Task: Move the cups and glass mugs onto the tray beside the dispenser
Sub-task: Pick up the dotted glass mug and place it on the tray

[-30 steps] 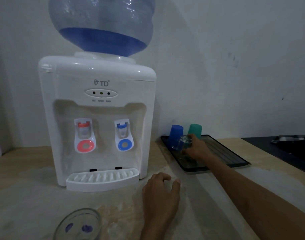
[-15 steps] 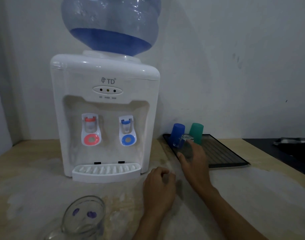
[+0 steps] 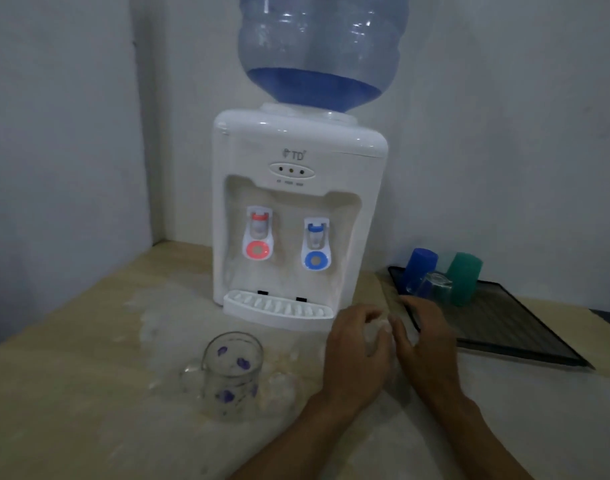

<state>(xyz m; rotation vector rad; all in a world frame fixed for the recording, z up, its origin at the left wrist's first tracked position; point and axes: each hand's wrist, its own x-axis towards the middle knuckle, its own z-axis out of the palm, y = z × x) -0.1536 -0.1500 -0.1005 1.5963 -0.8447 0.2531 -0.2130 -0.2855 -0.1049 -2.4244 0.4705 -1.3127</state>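
Grip status: left hand (image 3: pixel 360 344) and right hand (image 3: pixel 423 336) are together on the counter (image 3: pixel 88 393) in front of the dispenser (image 3: pixel 296 220), fingers curled around a small clear object between them; blur prevents identifying it, though it is probably a glass. Whether either hand is actually clamped on it, or only resting against it, cannot be told.

Tray (image 3: pixel 525 327): lies on the counter just right of the dispenser. It carries a blue cup (image 3: pixel 422 265) and a green cup (image 3: pixel 464 278), both upside down at the back left corner, with a small clear glass (image 3: pixel 431 284) in front of them, apparently also inverted.

Outstanding item: a glass mug with purple flowers (image 3: pixel 232 372) stands upright on the counter, mouth up, its handle apparently toward the left, though that is faint. It is well apart from the tray.

Governing relation: the mug lies to the left of both hands and slightly nearer the person; the tray lies to their right. The left hand is the nearer to the mug, the right hand touches the tray's near left edge. Judgement: the object between the hands should go rightward to the tray first, the mug afterwards, most conveniently fetched by the left hand
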